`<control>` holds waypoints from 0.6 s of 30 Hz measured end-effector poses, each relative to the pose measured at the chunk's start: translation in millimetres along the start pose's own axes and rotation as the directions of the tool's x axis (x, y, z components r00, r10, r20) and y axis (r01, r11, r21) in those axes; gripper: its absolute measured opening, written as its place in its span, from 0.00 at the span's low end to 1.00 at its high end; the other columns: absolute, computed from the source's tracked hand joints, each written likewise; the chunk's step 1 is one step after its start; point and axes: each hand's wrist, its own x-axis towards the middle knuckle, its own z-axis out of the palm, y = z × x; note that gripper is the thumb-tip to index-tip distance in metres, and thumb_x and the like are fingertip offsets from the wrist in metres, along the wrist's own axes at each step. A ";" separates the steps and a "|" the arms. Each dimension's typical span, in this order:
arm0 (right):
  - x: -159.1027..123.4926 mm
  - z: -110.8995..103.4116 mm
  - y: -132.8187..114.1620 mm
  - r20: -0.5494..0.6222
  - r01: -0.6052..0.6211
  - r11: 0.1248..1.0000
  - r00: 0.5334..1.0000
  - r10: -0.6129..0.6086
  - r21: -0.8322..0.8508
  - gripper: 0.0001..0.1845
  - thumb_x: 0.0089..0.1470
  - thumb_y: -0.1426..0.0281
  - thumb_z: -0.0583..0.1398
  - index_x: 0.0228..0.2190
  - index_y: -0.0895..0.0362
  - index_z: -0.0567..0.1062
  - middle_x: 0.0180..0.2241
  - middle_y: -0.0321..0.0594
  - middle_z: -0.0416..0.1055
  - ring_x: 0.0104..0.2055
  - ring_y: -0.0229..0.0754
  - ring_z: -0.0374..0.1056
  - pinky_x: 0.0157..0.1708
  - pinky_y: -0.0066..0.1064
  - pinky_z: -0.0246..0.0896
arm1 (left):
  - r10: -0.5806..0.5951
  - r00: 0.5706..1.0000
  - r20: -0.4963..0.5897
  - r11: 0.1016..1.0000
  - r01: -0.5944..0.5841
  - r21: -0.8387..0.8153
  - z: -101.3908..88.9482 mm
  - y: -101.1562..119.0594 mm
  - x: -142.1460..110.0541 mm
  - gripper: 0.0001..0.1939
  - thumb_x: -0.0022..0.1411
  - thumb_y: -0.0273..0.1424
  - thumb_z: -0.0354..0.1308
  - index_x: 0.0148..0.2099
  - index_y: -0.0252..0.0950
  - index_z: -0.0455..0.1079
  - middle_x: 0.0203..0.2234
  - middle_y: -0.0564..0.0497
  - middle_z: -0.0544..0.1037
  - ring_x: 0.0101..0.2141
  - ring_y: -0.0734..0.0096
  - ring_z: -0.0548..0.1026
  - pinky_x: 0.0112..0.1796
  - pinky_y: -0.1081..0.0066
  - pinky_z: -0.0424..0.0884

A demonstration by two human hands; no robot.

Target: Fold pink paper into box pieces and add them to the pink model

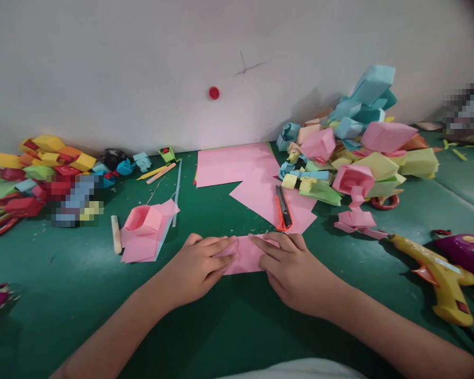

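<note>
A piece of pink paper [245,256] lies flat on the green table [205,337] in front of me. My left hand [203,265] rests on its left part, fingers stretched out and pressing down. On the right part lies my right hand [286,268], its fingers also extended and spread across the paper. Both sets of fingertips are near the far edge, and they hide both ends of the piece. Just beyond my right hand, a utility knife [283,208] with an orange edge lies on loose pink sheets [256,200].
A folded pink paper box [142,220] sits on small sheets at the left, beside a pale stick [116,234]. Colourful folded paper pieces pile up at left [49,158] and right [379,152]. A yellow glue gun [438,273] lies at right. A white wall [150,68] stands behind.
</note>
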 end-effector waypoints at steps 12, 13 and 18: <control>40.8 -3.8 -16.9 0.217 0.013 0.980 0.976 0.031 -0.198 0.28 0.59 0.63 0.57 0.53 0.71 0.75 0.66 0.62 0.58 0.70 0.64 0.50 0.63 0.55 0.49 | -0.106 0.989 0.106 0.994 0.107 -0.003 0.4 3.9 -10.2 0.21 0.75 0.33 0.46 0.67 0.50 0.63 0.68 0.49 0.61 0.67 0.58 0.60 0.61 0.52 0.56; 35.7 -4.1 -15.3 0.196 0.000 0.981 0.980 0.039 -0.193 0.27 0.59 0.63 0.57 0.52 0.70 0.76 0.66 0.61 0.59 0.70 0.64 0.50 0.64 0.55 0.47 | -0.107 0.988 0.114 0.994 0.108 -0.002 1.0 3.2 -11.3 0.23 0.75 0.33 0.46 0.68 0.52 0.60 0.69 0.50 0.59 0.68 0.58 0.59 0.63 0.50 0.54; 7.7 -8.8 -6.4 0.121 -0.072 0.972 0.988 0.101 -0.224 0.22 0.57 0.63 0.57 0.46 0.64 0.80 0.63 0.57 0.65 0.68 0.62 0.54 0.66 0.57 0.41 | -0.118 0.978 0.171 0.992 0.124 -0.024 1.7 -1.4 -13.5 0.24 0.76 0.32 0.44 0.70 0.56 0.57 0.71 0.54 0.53 0.69 0.58 0.55 0.67 0.46 0.46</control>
